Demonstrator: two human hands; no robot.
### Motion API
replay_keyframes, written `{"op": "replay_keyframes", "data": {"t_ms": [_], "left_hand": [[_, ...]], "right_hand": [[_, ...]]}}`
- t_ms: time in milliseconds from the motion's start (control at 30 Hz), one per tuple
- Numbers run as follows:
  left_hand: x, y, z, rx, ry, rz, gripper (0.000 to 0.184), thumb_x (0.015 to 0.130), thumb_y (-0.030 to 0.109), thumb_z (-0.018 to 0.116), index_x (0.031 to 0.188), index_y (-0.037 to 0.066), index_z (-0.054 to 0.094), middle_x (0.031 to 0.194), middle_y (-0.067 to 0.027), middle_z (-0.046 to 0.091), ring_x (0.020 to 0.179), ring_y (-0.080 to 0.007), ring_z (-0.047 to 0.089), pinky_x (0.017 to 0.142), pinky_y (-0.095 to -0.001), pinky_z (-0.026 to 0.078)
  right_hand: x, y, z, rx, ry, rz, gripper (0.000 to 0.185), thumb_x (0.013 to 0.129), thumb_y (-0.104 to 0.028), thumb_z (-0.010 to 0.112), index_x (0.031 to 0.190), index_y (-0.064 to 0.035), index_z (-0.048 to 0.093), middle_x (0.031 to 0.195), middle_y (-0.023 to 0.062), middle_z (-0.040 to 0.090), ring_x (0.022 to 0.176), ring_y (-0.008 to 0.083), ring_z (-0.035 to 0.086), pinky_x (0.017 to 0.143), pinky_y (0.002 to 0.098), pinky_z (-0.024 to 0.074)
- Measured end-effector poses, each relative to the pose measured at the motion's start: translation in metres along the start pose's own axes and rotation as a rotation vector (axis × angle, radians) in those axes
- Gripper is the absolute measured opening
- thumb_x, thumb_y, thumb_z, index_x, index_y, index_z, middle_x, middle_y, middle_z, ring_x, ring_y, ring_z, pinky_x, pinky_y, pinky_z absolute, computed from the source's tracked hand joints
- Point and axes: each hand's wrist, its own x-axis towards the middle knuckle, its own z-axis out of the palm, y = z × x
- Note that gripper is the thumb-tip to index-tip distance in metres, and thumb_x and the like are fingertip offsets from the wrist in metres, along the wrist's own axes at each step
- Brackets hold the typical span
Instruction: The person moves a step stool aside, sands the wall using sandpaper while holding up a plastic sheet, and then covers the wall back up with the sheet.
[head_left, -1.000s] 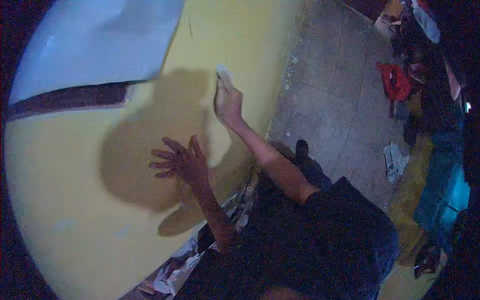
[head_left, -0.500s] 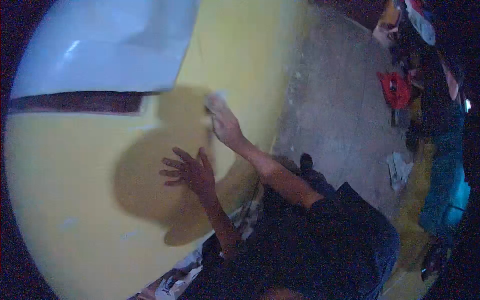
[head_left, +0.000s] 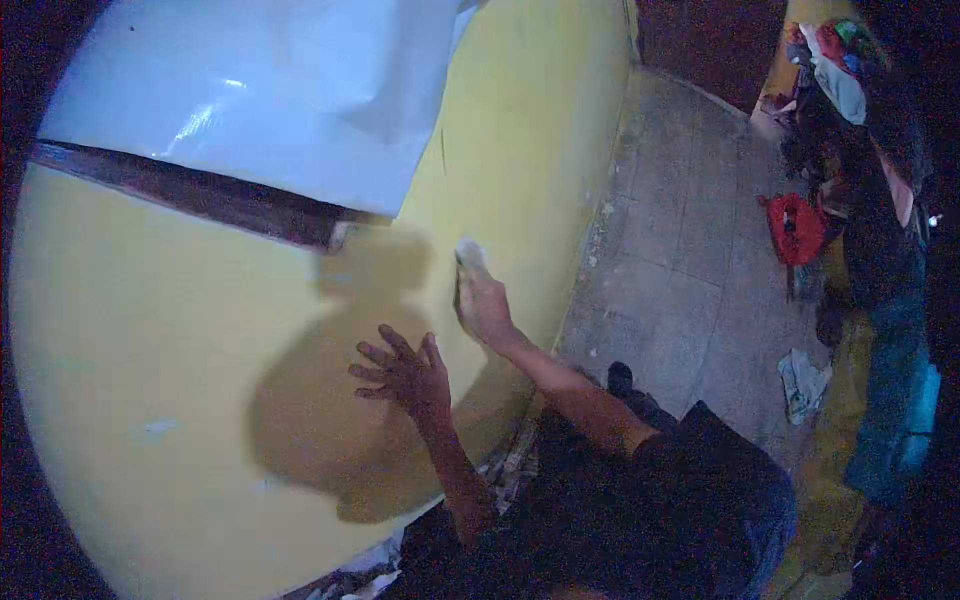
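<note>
My left hand [head_left: 402, 380] is spread with its fingers apart against the yellow wall [head_left: 150, 330], in the shadow of my head. To its right, my right hand [head_left: 485, 312] is closed around a small pale pad with a dark edge [head_left: 470, 255], pressed to the wall. Its exact kind cannot be made out; the fingers cover most of it. Above both hands, a glossy white sheet [head_left: 290, 90] hangs over a dark wooden strip [head_left: 200, 195]. Faint whitish patches [head_left: 160, 426] mark the wall at the lower left.
Grey tiled floor [head_left: 660, 240] runs along the wall's right side. A red bag [head_left: 795, 230] and a crumpled white item [head_left: 803, 385] lie at the right, near piled clothes and a teal cloth [head_left: 895, 400]. A dark door [head_left: 700, 45] stands at the top.
The view has turned, so the wall and sheet sit differently in frame. My right hand, with the pad, has slid down the wall away from the sheet. My left hand stays spread.
</note>
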Motion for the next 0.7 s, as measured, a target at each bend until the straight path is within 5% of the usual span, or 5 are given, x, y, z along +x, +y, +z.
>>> {"op": "replay_keyframes", "data": {"t_ms": [233,533,700], "left_hand": [[-0.003,0.01,-0.029,-0.074,-0.042,0.033,0.075,0.091,0.059,0.04,0.147,0.013,0.02,0.148,-0.0308,0.015,0.13,-0.0626,0.012,0.094,-0.0785,0.01],[0.022,0.022,-0.025,-0.105,-0.099,0.017,0.076,0.091,0.058,0.041,0.148,0.013,0.018,0.15,-0.0296,0.009,0.131,-0.062,0.009,0.094,-0.0785,0.009],[0.023,0.023,-0.011,-0.128,0.067,0.046,0.078,0.09,0.059,0.043,0.149,0.014,0.017,0.151,-0.0284,0.008,0.131,-0.0608,0.009,0.094,-0.0788,0.011]], "right_hand": [[0.001,0.013,-0.021,-0.056,0.101,-0.052,0.04,0.091,-0.002,0.044,0.131,0.0027,0.044,0.136,0.027,0.042,0.127,0.0393,0.041,0.106,0.0407,0.0348],[0.047,0.001,-0.022,-0.011,0.072,-0.19,0.041,0.09,0.0,0.048,0.131,-0.0004,0.046,0.135,0.0257,0.044,0.128,0.0357,0.041,0.106,0.0394,0.0362],[0.063,-0.038,-0.028,-0.026,0.113,-0.218,0.04,0.09,-0.002,0.049,0.131,-0.0004,0.047,0.134,0.0267,0.045,0.128,0.0368,0.041,0.105,0.0401,0.0368]]}}
